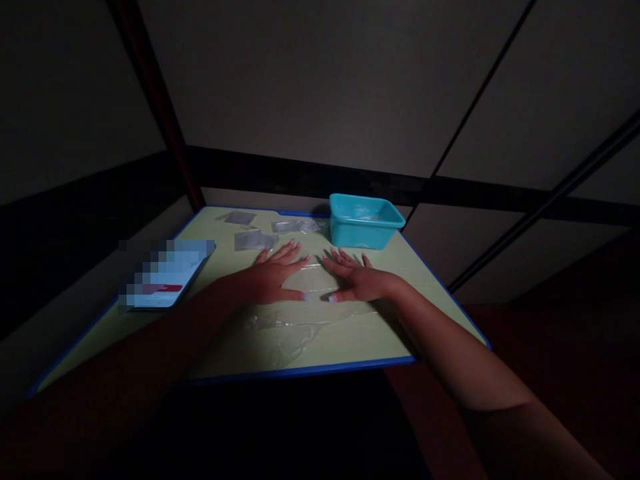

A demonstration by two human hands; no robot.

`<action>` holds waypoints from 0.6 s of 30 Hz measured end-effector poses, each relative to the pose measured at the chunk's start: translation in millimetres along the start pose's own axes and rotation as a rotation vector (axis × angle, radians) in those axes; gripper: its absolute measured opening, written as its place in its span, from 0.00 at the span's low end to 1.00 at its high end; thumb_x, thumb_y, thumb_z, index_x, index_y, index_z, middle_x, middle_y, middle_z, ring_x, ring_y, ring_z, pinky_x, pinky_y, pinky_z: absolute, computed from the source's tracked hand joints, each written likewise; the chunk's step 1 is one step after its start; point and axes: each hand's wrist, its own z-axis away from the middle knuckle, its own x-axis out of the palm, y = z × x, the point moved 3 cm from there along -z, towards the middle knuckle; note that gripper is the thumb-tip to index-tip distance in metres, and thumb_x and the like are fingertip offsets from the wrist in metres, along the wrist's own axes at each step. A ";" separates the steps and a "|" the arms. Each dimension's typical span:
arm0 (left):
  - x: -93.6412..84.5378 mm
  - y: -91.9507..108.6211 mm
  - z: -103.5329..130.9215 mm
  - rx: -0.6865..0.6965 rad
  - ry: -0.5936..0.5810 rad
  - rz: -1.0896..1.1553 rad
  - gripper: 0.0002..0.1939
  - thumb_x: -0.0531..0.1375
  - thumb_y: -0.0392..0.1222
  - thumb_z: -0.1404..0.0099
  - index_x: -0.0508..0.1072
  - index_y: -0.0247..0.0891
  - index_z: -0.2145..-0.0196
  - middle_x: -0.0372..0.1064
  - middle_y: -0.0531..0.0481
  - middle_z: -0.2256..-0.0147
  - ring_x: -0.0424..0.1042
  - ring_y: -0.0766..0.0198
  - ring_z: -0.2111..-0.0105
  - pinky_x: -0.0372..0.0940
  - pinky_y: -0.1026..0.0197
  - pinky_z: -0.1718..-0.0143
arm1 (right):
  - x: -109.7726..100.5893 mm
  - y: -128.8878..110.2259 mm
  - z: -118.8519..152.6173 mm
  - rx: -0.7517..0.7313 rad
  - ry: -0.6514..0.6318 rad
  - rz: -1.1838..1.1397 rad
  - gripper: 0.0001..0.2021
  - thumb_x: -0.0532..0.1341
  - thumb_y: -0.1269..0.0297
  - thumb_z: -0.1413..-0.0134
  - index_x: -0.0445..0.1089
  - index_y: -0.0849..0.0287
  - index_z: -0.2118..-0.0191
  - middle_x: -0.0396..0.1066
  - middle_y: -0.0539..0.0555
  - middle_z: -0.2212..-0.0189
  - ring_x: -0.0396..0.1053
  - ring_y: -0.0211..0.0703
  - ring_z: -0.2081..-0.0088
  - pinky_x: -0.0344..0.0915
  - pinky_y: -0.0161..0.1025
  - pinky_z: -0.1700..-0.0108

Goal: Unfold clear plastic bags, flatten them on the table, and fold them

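Observation:
A clear plastic bag or film (310, 313) lies over the middle of the table, with creases toward the front edge. On its left side my left hand (273, 280) rests palm down, fingers spread. Opposite it, my right hand (357, 280) is also palm down with its fingers apart. The thumbs point at each other across a narrow gap. Just beyond my left fingertips is a small folded clear packet (255, 240). Another folded packet (295, 227) and a third one (240, 218) lie farther back.
A turquoise plastic basket (356, 233) stands at the back right, with something clear inside. At the left edge a tablet or phone (175, 273) with a lit, partly blurred screen leans or lies. The pale table (400, 327) has a blue rim. Panelled walls stand behind.

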 end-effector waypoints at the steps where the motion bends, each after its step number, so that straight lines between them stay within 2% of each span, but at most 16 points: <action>1: -0.6 -3.2 0.5 -0.013 -0.019 -0.004 0.49 0.55 0.68 0.44 0.40 0.43 0.34 0.20 0.38 0.34 0.24 0.43 0.35 0.31 0.33 0.42 | -0.8 0.7 0.7 0.002 0.008 0.000 0.51 0.56 0.35 0.54 0.26 0.49 0.33 0.17 0.55 0.33 0.19 0.58 0.34 0.24 0.69 0.42; 5: 3.0 -8.2 3.1 0.010 -0.128 0.010 0.62 0.63 0.69 0.56 0.36 0.44 0.34 0.15 0.35 0.36 0.22 0.38 0.36 0.33 0.31 0.42 | -1.0 2.7 1.8 0.001 -0.031 0.013 0.56 0.61 0.37 0.59 0.26 0.49 0.33 0.17 0.57 0.34 0.18 0.61 0.34 0.23 0.70 0.42; 9: 6.4 -2.6 7.8 0.049 -0.229 0.019 0.68 0.64 0.69 0.60 0.29 0.44 0.34 0.14 0.34 0.36 0.21 0.35 0.37 0.34 0.28 0.44 | 0.1 1.8 1.5 -0.002 -0.065 0.010 0.56 0.63 0.39 0.60 0.28 0.51 0.33 0.18 0.59 0.34 0.18 0.63 0.35 0.24 0.71 0.43; 12: 7.1 0.3 11.4 0.055 -0.289 0.008 0.70 0.65 0.69 0.62 0.28 0.43 0.34 0.13 0.33 0.36 0.20 0.34 0.37 0.32 0.27 0.45 | 1.1 1.3 1.1 -0.012 -0.054 0.005 0.57 0.64 0.40 0.60 0.29 0.52 0.33 0.19 0.61 0.34 0.19 0.64 0.35 0.24 0.72 0.43; 16: 4.0 0.1 12.2 0.052 -0.273 0.039 0.68 0.64 0.69 0.59 0.29 0.42 0.34 0.13 0.34 0.36 0.21 0.36 0.36 0.33 0.29 0.44 | -0.7 -2.9 2.6 -0.101 0.122 -0.027 0.52 0.63 0.41 0.56 0.34 0.53 0.33 0.25 0.63 0.33 0.23 0.63 0.34 0.25 0.72 0.43; 18: -0.7 -1.1 10.4 0.017 -0.210 0.082 0.63 0.62 0.69 0.55 0.31 0.42 0.34 0.16 0.35 0.35 0.22 0.38 0.36 0.35 0.30 0.43 | -3.9 -10.1 6.3 -0.213 0.237 -0.077 0.46 0.61 0.44 0.51 0.39 0.56 0.33 0.33 0.65 0.33 0.31 0.60 0.33 0.31 0.69 0.41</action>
